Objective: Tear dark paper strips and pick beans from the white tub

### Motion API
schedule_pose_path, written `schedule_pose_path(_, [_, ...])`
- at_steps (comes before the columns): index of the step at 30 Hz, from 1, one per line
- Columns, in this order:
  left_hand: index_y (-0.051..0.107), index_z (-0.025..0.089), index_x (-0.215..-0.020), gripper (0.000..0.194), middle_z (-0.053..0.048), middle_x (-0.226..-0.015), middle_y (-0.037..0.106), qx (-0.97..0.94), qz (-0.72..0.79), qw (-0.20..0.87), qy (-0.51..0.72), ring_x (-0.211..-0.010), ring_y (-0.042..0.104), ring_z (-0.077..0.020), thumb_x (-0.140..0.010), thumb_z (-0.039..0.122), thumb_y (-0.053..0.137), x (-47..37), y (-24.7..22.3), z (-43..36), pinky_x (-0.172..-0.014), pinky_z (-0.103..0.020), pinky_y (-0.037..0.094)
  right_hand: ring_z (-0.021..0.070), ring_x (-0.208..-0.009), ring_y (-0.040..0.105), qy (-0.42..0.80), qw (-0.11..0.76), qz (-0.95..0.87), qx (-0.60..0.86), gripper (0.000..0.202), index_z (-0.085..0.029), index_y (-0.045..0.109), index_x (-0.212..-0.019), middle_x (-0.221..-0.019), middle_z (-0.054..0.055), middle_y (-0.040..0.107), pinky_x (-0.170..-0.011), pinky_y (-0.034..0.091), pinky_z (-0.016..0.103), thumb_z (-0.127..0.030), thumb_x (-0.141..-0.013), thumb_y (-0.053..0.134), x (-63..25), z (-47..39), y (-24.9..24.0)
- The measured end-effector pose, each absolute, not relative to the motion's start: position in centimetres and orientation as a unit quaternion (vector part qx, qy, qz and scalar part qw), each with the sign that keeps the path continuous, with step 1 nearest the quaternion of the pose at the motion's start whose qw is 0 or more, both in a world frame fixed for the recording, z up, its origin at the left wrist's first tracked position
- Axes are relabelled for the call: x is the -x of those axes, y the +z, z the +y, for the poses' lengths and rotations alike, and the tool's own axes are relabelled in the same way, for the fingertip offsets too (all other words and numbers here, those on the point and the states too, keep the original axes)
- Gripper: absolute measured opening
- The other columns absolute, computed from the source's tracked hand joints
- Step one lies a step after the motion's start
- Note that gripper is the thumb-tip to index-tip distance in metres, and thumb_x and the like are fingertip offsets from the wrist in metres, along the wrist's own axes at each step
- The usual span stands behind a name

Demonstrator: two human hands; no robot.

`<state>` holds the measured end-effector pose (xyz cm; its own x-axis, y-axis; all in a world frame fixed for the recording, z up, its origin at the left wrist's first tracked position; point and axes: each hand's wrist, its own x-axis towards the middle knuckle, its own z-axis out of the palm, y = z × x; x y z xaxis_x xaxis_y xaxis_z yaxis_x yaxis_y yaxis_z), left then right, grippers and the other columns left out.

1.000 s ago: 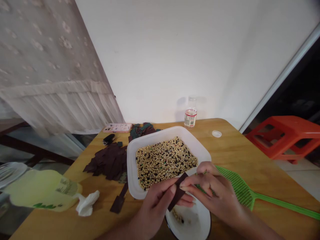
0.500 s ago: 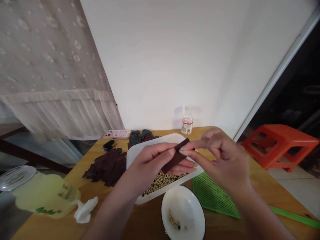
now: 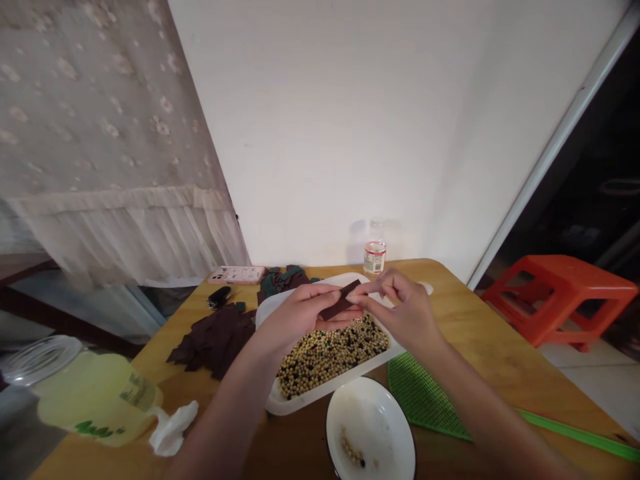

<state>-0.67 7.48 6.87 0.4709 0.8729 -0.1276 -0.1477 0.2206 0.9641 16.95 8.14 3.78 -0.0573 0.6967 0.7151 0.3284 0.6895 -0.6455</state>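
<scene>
A dark brown strip (image 3: 340,301) is held up over a white tray (image 3: 300,402) of pale and dark beads (image 3: 330,353). My left hand (image 3: 300,312) is closed on the strip's left part, thumb on top and fingers beneath. At the strip's right end, the thumb and index finger of my right hand (image 3: 400,303) pinch its edge. Whatever else may lie between those fingertips is too small to tell. Below the tray stands a white bowl (image 3: 385,427) with a few beads in it. A pile of dark strips (image 3: 215,340) lies left of the tray.
Behind the tray are green and dark pieces (image 3: 283,280), a pink phone (image 3: 237,274) and a clear bottle (image 3: 375,257). Black keys (image 3: 219,297) lie at left, with a large jar (image 3: 100,400) and crumpled tissue (image 3: 173,429) nearer. A green swatter (image 3: 425,393) lies right; an orange stool (image 3: 565,287) stands beyond.
Both hands, with the strip, have drawn back toward the tray's far side and look smaller. More beads in the tray now show. The strip remains between the hands.
</scene>
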Motion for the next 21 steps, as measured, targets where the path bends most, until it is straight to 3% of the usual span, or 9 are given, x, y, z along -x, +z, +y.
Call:
schedule_pose_path(5, [0.07,0.012,-0.093,0.018,-0.01,-0.086,0.074,-0.484,0.356,0.689,0.405,-0.086,0.069,-0.02,-0.082,0.023,0.06,0.65,6.53,7.54,-0.082,-0.032,0.053,0.0204,-0.075,0.07,0.135,0.613,-0.689,0.363,0.045,-0.024,0.025,-0.06,-0.059,-0.004,0.06,-0.059,0.048,0.031,-0.017,-0.075,0.066,-16.67,8.21,3.34])
schedule_pose_path(9, [0.071,0.012,-0.085,0.014,-0.008,-0.083,0.074,-0.48,0.341,0.686,0.428,-0.079,0.069,-0.0174,-0.08,0.023,0.063,0.56,6.18,7.78,-0.084,-0.033,0.052,0.0183,-0.07,0.069,0.127,0.607,-0.703,0.348,0.045,-0.024,0.025,-0.061,-0.065,-0.003,0.066,-0.062,0.049,0.034,-0.018,-0.077,0.066,-16.5,8.2,3.0])
schedule_pose_path(15, [0.069,0.011,-0.09,0.017,-0.01,-0.084,0.074,-0.473,0.323,0.691,0.441,-0.081,0.07,-0.0193,-0.08,0.023,0.064,0.53,6.27,7.75,-0.085,-0.035,0.052,0.0204,-0.076,0.071,0.13,0.628,-0.679,0.358,0.046,-0.024,0.025,-0.06,-0.061,-0.004,0.059,-0.056,0.048,0.029,-0.016,-0.075,0.068,-16.76,8.12,3.09])
schedule_pose_path(21, [0.07,0.012,-0.09,0.016,-0.009,-0.087,0.074,-0.488,0.326,0.691,0.422,-0.085,0.069,-0.0192,-0.08,0.023,0.063,0.61,6.36,7.64,-0.084,-0.032,0.053,0.0189,-0.071,0.069,0.113,0.646,-0.676,0.336,0.047,-0.024,0.026,-0.06,-0.062,-0.003,0.061,-0.054,0.046,0.03,-0.015,-0.074,0.069,-16.56,7.77,3.28])
